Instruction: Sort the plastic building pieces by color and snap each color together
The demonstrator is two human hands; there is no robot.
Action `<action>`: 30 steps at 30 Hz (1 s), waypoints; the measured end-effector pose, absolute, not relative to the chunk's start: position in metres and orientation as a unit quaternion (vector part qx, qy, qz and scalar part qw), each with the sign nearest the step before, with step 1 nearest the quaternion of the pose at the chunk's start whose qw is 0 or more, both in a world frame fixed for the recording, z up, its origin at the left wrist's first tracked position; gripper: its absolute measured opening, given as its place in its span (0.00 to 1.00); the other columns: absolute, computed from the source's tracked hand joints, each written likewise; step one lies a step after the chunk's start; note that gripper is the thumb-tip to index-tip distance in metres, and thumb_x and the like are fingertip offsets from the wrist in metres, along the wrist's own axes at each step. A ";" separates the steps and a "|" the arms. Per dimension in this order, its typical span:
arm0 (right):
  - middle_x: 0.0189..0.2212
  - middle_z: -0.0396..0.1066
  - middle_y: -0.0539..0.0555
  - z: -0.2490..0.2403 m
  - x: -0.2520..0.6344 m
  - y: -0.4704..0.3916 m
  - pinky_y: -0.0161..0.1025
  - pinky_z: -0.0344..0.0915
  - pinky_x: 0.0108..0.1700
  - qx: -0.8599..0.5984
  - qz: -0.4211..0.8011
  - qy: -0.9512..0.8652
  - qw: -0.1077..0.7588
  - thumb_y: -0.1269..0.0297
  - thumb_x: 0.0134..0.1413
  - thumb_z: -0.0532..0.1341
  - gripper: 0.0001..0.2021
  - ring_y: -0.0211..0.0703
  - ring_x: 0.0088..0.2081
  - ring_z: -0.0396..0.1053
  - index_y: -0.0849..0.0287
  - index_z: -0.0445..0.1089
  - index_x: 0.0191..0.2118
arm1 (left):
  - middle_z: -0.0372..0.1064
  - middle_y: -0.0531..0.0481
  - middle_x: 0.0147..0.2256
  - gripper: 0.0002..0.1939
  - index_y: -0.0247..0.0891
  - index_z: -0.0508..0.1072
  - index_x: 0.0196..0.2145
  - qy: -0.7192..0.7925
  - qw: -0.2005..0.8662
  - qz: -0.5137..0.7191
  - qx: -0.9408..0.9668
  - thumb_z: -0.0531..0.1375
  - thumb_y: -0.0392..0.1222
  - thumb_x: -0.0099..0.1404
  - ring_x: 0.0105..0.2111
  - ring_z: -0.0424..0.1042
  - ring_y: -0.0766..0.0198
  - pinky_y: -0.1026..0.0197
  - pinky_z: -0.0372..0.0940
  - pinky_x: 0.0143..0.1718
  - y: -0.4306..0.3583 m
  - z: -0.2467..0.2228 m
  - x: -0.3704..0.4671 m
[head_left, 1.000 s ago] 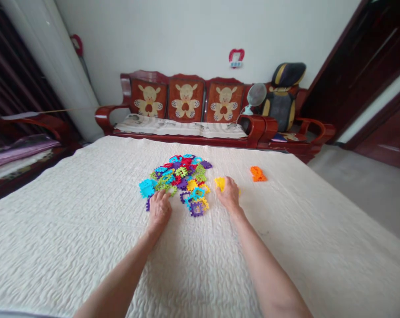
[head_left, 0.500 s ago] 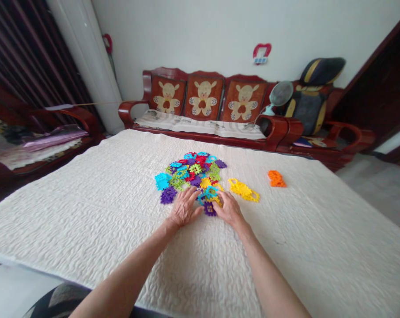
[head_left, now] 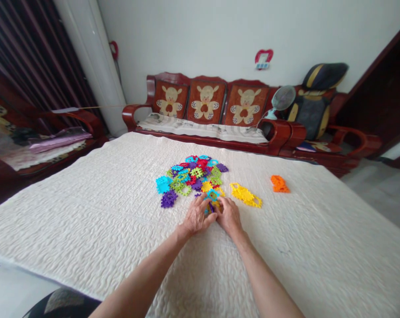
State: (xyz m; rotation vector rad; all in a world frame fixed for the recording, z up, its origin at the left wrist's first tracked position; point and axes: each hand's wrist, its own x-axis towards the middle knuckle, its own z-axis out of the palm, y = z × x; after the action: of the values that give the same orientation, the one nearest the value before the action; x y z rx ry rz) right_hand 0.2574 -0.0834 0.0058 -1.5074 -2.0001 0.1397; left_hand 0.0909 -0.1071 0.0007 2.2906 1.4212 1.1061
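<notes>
A heap of toothed plastic building pieces (head_left: 196, 172), in purple, green, blue, red and yellow, lies on the quilted white cover. At its near edge, a purple toothed piece (head_left: 211, 207) stands tilted on edge between my hands. My right hand (head_left: 229, 215) has its fingers bent round this piece, partly hiding it. From the other side, my left hand (head_left: 199, 215) reaches in with thumb and fingers apart, close beside it; contact is unclear. Just beyond the fingertips is a blue piece (head_left: 213, 194). Purple pieces (head_left: 168, 199) lie left of my left hand.
To the right of the heap lie a group of yellow pieces (head_left: 246, 195) and, farther off, some orange pieces (head_left: 280, 183). Past the table's far edge stand a wooden sofa (head_left: 200, 135), a small fan (head_left: 284, 98) and a chair with a massage cushion (head_left: 310, 110).
My hands have drawn closer together, the left one moving right. The purple piece that lay flat between them is now tipped on edge. The view has shifted slightly.
</notes>
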 end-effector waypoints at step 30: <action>0.42 0.75 0.59 -0.011 0.270 -0.066 0.43 0.67 0.47 -0.583 0.176 -0.560 0.561 0.52 0.55 0.52 0.21 0.46 0.41 0.71 0.60 0.71 0.45 | 0.57 0.44 0.63 0.24 0.42 0.63 0.60 0.521 0.007 0.191 0.832 0.52 0.38 0.68 0.64 0.53 0.47 0.41 0.58 0.57 -0.094 0.027 0.091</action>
State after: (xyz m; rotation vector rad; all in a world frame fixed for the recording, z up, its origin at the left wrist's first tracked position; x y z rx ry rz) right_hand 0.2703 -0.0658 -0.0109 -1.3741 -1.3186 0.4156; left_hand 0.0911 -0.0940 0.0272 2.6026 1.6282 0.5964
